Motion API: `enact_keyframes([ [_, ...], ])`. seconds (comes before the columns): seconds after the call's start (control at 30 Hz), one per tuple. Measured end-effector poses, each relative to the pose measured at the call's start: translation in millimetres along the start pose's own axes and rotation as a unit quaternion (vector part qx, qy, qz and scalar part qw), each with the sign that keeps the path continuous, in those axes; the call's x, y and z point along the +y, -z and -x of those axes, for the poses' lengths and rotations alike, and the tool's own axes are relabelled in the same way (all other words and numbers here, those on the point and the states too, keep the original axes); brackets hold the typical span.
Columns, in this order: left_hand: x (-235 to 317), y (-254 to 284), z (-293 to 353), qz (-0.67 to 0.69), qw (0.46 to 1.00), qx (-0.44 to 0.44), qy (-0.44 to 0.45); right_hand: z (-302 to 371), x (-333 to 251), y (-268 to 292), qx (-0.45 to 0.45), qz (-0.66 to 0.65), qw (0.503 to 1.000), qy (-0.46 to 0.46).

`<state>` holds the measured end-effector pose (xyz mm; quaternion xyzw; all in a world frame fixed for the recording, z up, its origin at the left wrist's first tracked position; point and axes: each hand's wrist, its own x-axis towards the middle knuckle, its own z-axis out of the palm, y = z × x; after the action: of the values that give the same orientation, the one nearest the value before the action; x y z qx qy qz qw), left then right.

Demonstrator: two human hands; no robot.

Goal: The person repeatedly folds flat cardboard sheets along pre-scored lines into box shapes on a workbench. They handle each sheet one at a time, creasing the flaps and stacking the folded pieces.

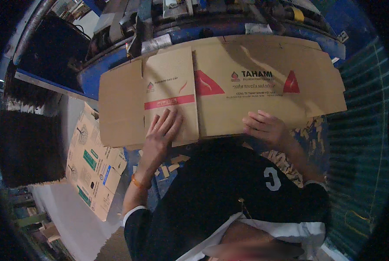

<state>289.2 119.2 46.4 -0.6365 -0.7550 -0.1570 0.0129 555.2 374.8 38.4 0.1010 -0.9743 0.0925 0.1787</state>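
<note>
A long flattened cardboard box (242, 115) lies across in front of me, brown with red shapes and dark print. At its left, a panel with a red band (170, 89) overlaps the rest. My left hand (165, 126) rests on that panel near the bottom edge, its fingers spread and stretched out. On the near edge of the box, right of the middle, lies my right hand (266, 127), fingers extended on the board. Its thumb cannot be made out. Neither hand is visibly closed round the cardboard.
Beyond the box stands a blue machine (194, 32) with metal parts. Printed cardboard sheets (94, 163) lie at the left, near dark stacked material (29, 148). Small cardboard scraps (283, 163) are scattered below the box. Green corrugated sheeting (359, 135) rises at the right.
</note>
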Motion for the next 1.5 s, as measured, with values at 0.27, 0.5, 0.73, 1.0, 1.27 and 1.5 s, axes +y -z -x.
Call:
enact_keyframes([
  [0.27, -11, 13, -8, -0.059, 0.994, -0.090, -0.027, -9, 21, 18, -0.119, 0.084, 0.988, -0.043],
  [0.5, -53, 6, -44, 0.022, 0.994, 0.109, 0.021, -17, 105, 23, -0.076, 0.096, 0.978, -0.167],
  [0.73, -135, -5, -160, 0.022, 0.982, 0.185, 0.030, -100, 210, -2, -0.050, 0.089, 0.969, -0.227],
  [1.0, -108, 11, -145, -0.088, 0.932, 0.337, 0.105, -59, 228, 14, 0.216, 0.231, 0.901, -0.297],
  [1.27, -114, 25, 73, -0.120, 0.875, 0.135, 0.449, 211, 238, 89, 0.182, 0.333, 0.556, -0.739],
  [1.5, -137, 36, 87, 0.061, 0.801, 0.218, 0.554, 208, 251, 123, 0.500, 0.088, 0.616, -0.603],
])
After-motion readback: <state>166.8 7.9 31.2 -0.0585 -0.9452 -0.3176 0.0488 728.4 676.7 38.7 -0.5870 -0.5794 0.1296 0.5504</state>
